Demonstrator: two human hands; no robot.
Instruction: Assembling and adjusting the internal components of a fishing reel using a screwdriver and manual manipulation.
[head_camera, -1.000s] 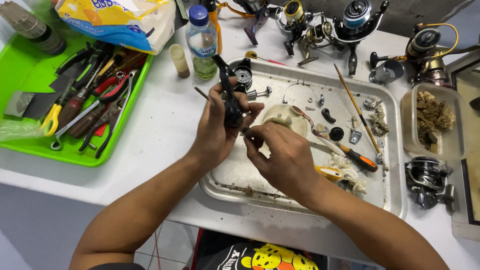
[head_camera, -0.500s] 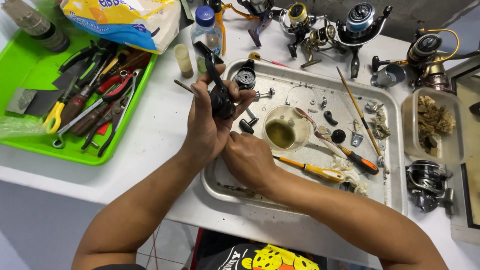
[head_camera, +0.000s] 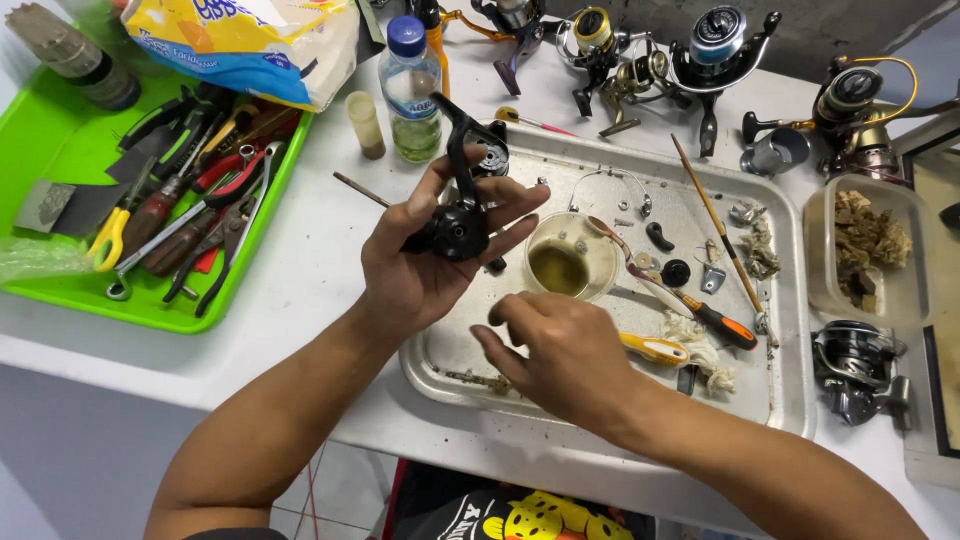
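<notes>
My left hand (head_camera: 405, 275) is raised over the left end of a metal tray (head_camera: 730, 400), palm up, and grips a black fishing reel body (head_camera: 455, 228) whose stem points up and away. My right hand (head_camera: 560, 360) hovers low over the tray's near part, back to the camera, with its fingers curled under. Whether it holds anything is hidden. A yellow-handled screwdriver (head_camera: 655, 350) lies just right of it. Beyond my right hand, a small clear cup of yellowish oil (head_camera: 560, 265) stands in the tray.
The tray also holds an orange-and-black screwdriver (head_camera: 722, 325), a thin brush (head_camera: 712, 222) and small parts. A green tray of hand tools (head_camera: 60, 160) sits left. A water bottle (head_camera: 410, 85), several reels (head_camera: 700, 50) and a clear tub (head_camera: 868, 240) line the back and right.
My right hand has come off the reel and dropped toward the tray's near edge. My left hand has opened palm-up with the reel body resting in it.
</notes>
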